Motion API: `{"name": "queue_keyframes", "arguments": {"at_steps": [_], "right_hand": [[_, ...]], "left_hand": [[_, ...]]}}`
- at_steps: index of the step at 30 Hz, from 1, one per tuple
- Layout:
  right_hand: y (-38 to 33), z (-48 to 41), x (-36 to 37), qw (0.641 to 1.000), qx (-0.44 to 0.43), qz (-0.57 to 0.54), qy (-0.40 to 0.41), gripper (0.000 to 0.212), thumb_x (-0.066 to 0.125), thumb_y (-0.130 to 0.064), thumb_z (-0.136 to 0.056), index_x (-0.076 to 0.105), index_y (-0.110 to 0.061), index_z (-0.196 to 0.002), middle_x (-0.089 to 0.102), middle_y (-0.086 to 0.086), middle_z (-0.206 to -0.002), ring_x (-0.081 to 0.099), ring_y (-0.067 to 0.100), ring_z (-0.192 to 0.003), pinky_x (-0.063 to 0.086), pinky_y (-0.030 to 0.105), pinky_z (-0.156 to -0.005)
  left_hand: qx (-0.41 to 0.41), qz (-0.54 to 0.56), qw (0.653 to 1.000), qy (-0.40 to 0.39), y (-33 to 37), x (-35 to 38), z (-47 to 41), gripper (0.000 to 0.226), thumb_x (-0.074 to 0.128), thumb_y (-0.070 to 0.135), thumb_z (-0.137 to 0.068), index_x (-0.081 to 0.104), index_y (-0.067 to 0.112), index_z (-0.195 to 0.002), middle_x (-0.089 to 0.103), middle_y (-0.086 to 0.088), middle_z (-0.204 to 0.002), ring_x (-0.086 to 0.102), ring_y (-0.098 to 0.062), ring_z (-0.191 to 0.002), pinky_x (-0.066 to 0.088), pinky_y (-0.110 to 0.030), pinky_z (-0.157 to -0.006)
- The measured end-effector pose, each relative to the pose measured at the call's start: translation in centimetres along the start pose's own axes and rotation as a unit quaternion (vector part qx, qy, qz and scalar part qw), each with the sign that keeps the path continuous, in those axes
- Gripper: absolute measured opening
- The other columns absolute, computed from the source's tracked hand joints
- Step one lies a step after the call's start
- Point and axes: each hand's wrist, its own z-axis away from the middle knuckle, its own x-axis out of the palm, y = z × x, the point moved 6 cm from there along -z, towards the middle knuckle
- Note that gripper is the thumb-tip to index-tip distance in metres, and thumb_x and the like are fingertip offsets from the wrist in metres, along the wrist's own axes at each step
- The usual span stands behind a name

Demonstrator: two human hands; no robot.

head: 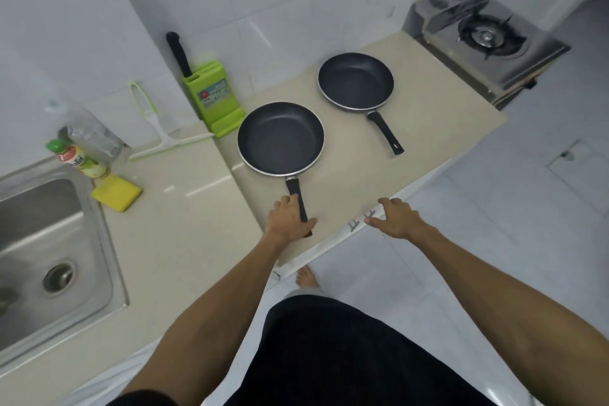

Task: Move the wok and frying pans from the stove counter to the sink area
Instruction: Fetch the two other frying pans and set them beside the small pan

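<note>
Two black frying pans lie flat on the beige counter point(428, 115). The nearer pan point(280, 138) sits at the counter's middle, its black handle pointing toward me. My left hand point(288, 219) is wrapped around that handle, with the pan still resting on the counter. The farther pan point(356, 81) lies to the right, closer to the stove, its handle point(385, 132) free. My right hand point(397, 217) hovers with fingers spread over the counter's front edge and holds nothing. The steel sink point(49, 241) is at the far left. No wok is in view.
A single-burner gas stove point(484, 39) stands at the counter's far right end. A green knife block point(214, 95), a squeegee point(158, 128), a bottle point(79, 156) and a yellow sponge point(117, 192) sit between the pans and the sink. White tiled floor lies to the right.
</note>
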Motion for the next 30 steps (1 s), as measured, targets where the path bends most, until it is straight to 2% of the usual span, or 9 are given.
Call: {"name": "queue_keyframes", "arguments": {"at_steps": [8,12,16,20,22,24,26,30], "right_hand": [[2.8,-6.8,-4.0,0.999,-0.019,0.032,-0.011,0.081,0.056,-0.061,-0.096,0.033,-0.012,-0.156,0.039,0.021,-0.159,0.04,0.04,-0.143,0.034,0.054,-0.112],[3.5,-10.1,-5.9,0.998,-0.036,0.043,0.004,0.071,0.056,-0.052,-0.099,0.039,-0.007,-0.151,0.044,0.024,-0.153,0.044,0.041,-0.137,0.04,0.051,-0.109],[3.9,-13.7,-7.9,0.997,-0.072,0.039,0.011,0.065,0.058,-0.043,-0.1,0.042,-0.003,-0.148,0.047,0.026,-0.148,0.048,0.041,-0.131,0.044,0.05,-0.105],[4.9,-16.6,-10.1,0.993,-0.112,0.039,0.009,0.061,0.06,-0.039,-0.1,0.045,-0.001,-0.147,0.05,0.027,-0.144,0.05,0.041,-0.129,0.046,0.05,-0.102],[5.8,-17.8,-11.3,0.991,-0.12,0.045,0.023,0.058,0.059,-0.036,-0.101,0.048,0.001,-0.144,0.052,0.027,-0.139,0.052,0.041,-0.125,0.047,0.05,-0.1],[6.6,-18.8,-12.3,0.99,-0.126,0.043,0.04,0.053,0.06,-0.032,-0.1,0.052,0.003,-0.14,0.056,0.027,-0.131,0.055,0.042,-0.12,0.049,0.05,-0.096],[6.9,-19.8,-13.1,0.991,-0.119,0.019,0.054,0.046,0.062,-0.029,-0.099,0.055,0.004,-0.131,0.058,0.027,-0.125,0.057,0.043,-0.115,0.05,0.051,-0.092],[7.0,-22.1,-13.5,0.994,-0.061,-0.092,0.019,0.051,0.062,-0.033,-0.099,0.048,0.003,-0.132,0.056,0.026,-0.126,0.058,0.042,-0.113,0.051,0.048,-0.093]], "left_hand": [[-0.089,0.002,0.996,-0.026,1.0,1.4,-3.7,0.079,0.059,0.055,-0.093,0.033,0.004,-0.147,0.047,-0.017,-0.142,0.049,-0.036,-0.129,0.046,-0.048,-0.104],[-0.176,0.088,0.98,-0.027,1.1,2.1,-4.8,0.071,0.063,0.045,-0.094,0.035,0.001,-0.141,0.048,-0.02,-0.14,0.051,-0.039,-0.127,0.047,-0.049,-0.103],[-0.285,0.243,0.927,-0.029,1.1,3.9,-6.0,0.058,0.062,0.033,-0.097,0.037,-0.002,-0.135,0.056,-0.027,-0.133,0.058,-0.044,-0.12,0.049,-0.049,-0.1],[-0.355,0.307,0.883,0.011,1.9,5.5,-6.7,0.044,0.048,0.026,-0.103,0.038,-0.004,-0.134,0.058,-0.032,-0.129,0.059,-0.049,-0.115,0.051,-0.054,-0.096],[-0.367,0.328,0.87,0.024,2.3,5.8,-7.1,0.041,0.045,0.029,-0.105,0.04,-0.003,-0.129,0.062,-0.031,-0.12,0.066,-0.047,-0.104,0.056,-0.057,-0.088],[-0.367,0.37,0.853,0.024,2.6,5.9,-7.4,0.038,0.046,0.033,-0.105,0.043,0.0,-0.124,0.067,-0.028,-0.11,0.071,-0.041,-0.084,0.061,-0.057,-0.076],[-0.368,0.42,0.829,0.027,3.0,6.0,-7.6,0.038,0.049,0.036,-0.104,0.046,0.002,-0.121,0.067,-0.026,-0.105,0.067,-0.036,-0.071,0.063,-0.056,-0.07],[-0.342,0.494,0.798,0.052,4.2,5.3,-8.5,0.044,0.042,0.047,-0.105,0.05,0.004,-0.114,0.06,-0.018,-0.084,0.06,-0.028,-0.06,0.06,-0.041,-0.055]]}}
